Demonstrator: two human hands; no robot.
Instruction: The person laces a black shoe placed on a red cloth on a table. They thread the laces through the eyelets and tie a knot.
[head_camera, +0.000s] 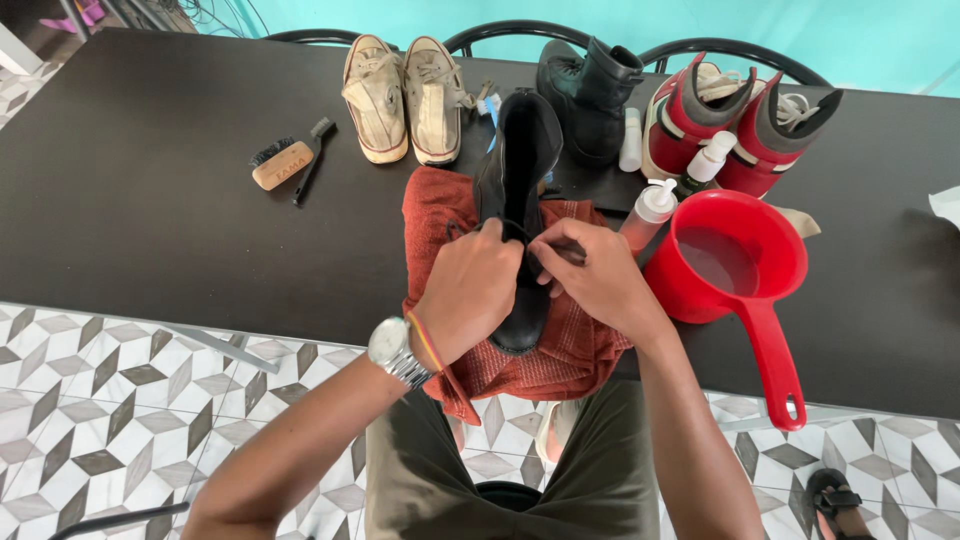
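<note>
Both hands meet over a black boot (518, 190) that lies lengthwise on a rust-red cloth (560, 350) spread at the near edge of the dark desk (150, 200), the sole end toward the person and the open shaft pointing away. The left hand (470, 290), with a metal wristwatch (392, 350) and a thin woven band at the wrist, rests on the boot's left side, its fingers curled closed around a black lace (520, 232). The right hand (598, 278) sits just beside it on the right, thumb and forefinger pinched shut on the same lace where it crosses the boot's front — the rest of the fingers are folded under. Further back on the desk stand a pair of worn cream sneakers (405, 98), a second black boot (590, 95) upright, and a pair of red high-top shoes (735, 125) with white laces. A wooden-backed brush (280, 163) and a slim black brush lie to the left, well apart from the hands. To the right of the cloth sits a red plastic dipper (735, 265) holding water, its long handle reaching toward the near edge; two small pump bottles (652, 212) stand between it and the boot.
</note>
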